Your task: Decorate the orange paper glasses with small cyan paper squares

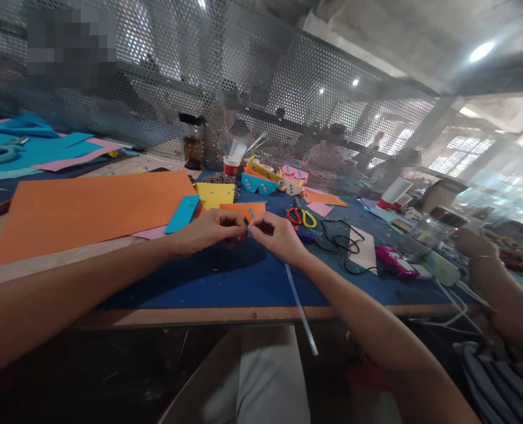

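My left hand and my right hand meet just above the blue mat, fingertips almost touching. Both are closed in a pinch; between them is something tiny, perhaps a bit of blue, too small to name. Right behind the fingertips lies a small orange paper piece with small blue bits on it. A yellow paper piece with blue specks and a blue paper strip lie beside my left hand. Under my right wrist, a clear thin stick juts out past the table's front edge.
A large orange sheet covers the left side. Folded paper shapes, a paper cup and a jar stand behind. Scissors, a black cord and a pink device lie right. Another person's arm reaches in.
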A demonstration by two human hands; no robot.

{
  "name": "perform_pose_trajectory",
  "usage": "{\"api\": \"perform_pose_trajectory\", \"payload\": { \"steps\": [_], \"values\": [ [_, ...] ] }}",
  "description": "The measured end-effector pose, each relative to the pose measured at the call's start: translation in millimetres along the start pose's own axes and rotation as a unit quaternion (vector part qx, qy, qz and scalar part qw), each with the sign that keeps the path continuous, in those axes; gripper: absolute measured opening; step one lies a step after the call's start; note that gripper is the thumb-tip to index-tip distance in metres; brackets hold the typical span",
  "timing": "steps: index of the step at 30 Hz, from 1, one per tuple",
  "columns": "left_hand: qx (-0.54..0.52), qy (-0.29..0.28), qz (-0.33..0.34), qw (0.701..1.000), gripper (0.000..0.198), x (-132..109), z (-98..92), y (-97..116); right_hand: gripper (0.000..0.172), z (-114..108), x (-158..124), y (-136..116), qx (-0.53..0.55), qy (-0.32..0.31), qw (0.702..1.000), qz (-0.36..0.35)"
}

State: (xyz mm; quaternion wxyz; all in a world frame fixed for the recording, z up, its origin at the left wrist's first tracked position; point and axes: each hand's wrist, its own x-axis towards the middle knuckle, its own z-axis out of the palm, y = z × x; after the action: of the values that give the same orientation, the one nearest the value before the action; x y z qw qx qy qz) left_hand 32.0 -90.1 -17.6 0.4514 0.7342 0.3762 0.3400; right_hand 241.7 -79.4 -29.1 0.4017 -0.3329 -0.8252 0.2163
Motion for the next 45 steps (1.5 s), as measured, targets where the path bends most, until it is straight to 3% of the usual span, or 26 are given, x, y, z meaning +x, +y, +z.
{"api": "perform_pose_trajectory", "payload": {
  "steps": [15,22,29,32,35,39,43,45],
  "values": [
    [-0.018,0.02,0.008,1.0,0.019,1,-2.3,-4,0.016,0,-1,2,0.031,-0.006,0.999,0.007],
    [-0.031,0.06,0.003,0.998,0.013,4,-4.8,-7,0.013,-7,-3,1,-0.012,0.044,0.999,-0.015],
    [-0.032,0.073,0.002,0.997,0.011,1,-7.2,2,0.019,-10,-6,6,-0.09,0.04,0.994,-0.052],
    [-0.022,0.072,0.008,0.997,0.011,-1,-8.2,5,0.029,-8,-7,10,-0.141,0.039,0.986,-0.083],
    [-0.019,0.061,0.012,0.998,0.011,-1,-9.1,4,0.038,-8,-8,11,-0.169,0.022,0.98,-0.098],
    [0.0,0.012,0.009,1.0,0.012,-1,-9.7,1,0.017,-8,-10,6,-0.164,-0.007,0.98,-0.112],
    [0.11,-0.041,0.025,0.993,0.015,-2,-9.1,-3,0.03,-9,-10,2,-0.199,-0.022,0.974,-0.107],
    [0.166,-0.046,0.038,0.984,0.015,-2,-8.8,-6,0.026,-9,-10,1,-0.208,-0.012,0.973,-0.102]
  ]
}}
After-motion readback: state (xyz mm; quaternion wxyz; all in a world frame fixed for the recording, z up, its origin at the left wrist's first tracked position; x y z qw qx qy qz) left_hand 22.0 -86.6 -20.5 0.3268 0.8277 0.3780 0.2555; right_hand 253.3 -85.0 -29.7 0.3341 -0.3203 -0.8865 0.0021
